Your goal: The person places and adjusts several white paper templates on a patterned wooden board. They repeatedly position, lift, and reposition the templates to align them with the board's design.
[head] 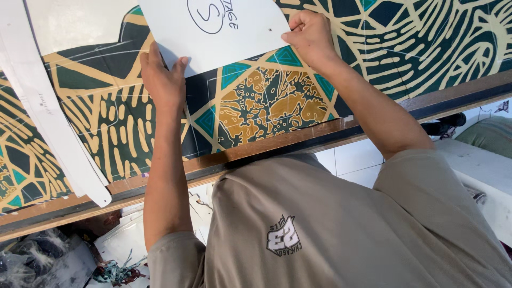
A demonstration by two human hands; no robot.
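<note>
A white paper pattern piece (213, 26) with handwritten marks lies on a patterned fabric (256, 101) of dark green, cream, teal and mustard. My left hand (160, 80) presses flat on the pattern's lower left corner. The pattern's right edge is pinched by my right hand (311, 34), fingers curled over it. The fabric is spread over a wooden table (298, 140) whose near edge runs across the view. Faint chalk lines show on the fabric near the pattern.
A long curved white pattern strip (53, 117) lies over the fabric at the left, its end hanging past the table edge. Below the table are scraps and plastic bags (42, 261) on the floor. White floor tiles (352, 160) and a grey bundle (488, 136) are at right.
</note>
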